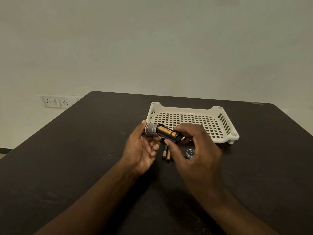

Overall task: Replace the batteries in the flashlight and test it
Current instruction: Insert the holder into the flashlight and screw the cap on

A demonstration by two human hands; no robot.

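- Now, from the head camera, we see our left hand [144, 146] gripping the grey flashlight [151, 129] by its head, just in front of the white basket [225, 138] on the dark table [67, 158].
- Our right hand [194, 146] pinches the black battery holder [171, 135], which sticks out of the flashlight towards the basket's near edge; a copper-and-black battery [166, 131] sits in it.
- Two loose batteries [166, 152] lie on the table nearer us than the basket, below the holder, between our hands.
- A tail cap [189, 153] with its spring up stands just beside them, partly hidden by our right hand.
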